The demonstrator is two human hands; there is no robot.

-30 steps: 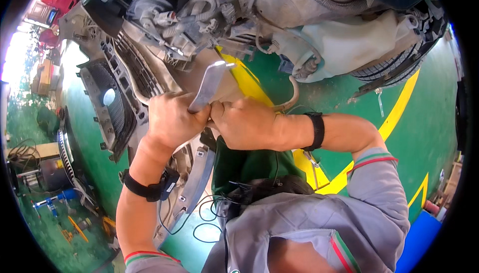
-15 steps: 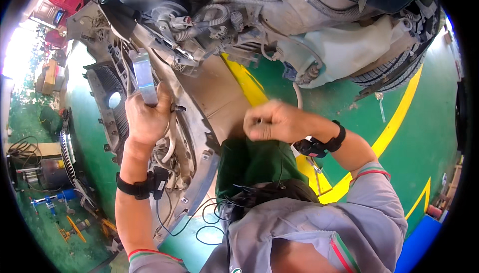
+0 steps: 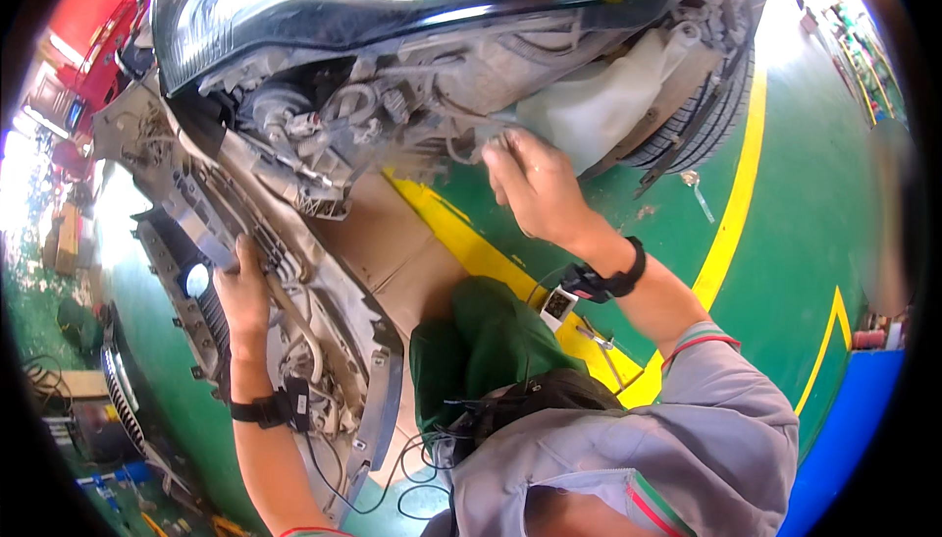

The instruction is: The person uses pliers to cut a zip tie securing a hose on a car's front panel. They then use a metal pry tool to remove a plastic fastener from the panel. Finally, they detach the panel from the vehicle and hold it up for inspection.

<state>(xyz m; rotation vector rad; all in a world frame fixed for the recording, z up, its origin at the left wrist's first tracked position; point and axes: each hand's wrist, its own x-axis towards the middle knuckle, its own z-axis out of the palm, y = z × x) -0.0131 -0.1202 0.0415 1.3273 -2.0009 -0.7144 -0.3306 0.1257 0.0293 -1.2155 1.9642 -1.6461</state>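
In my left hand point(image 3: 242, 292) is a flat silver-grey bar-like piece point(image 3: 214, 245), its far end lying over the detached bumper point(image 3: 355, 287). The fingers are wrapped round its near end. My right hand point(image 3: 540, 188) is closed, fingertips pinched together, in front of the white plastic fluid tank point(image 3: 599, 105) under the car's front. Whatever is between those fingertips, if anything, cannot be made out. Left of that hand, dusty hoses and connectors point(image 3: 353, 105) hang in the exposed front end, below the headlight point(image 3: 324, 7).
A tyre point(image 3: 702, 130) stands beyond the tank. Flattened cardboard point(image 3: 392, 242) lies on the green floor, beside a yellow line point(image 3: 741, 193). A black mesh grille point(image 3: 167, 252) lies left of the bumper. A white device point(image 3: 558, 305) and metal tools point(image 3: 599, 339) are near my right knee.
My right hand has moved up and forward to the tank, its fingers closing to a pinch. My left hand has lowered the grey piece toward the bumper. The view has shifted, showing more headlight.
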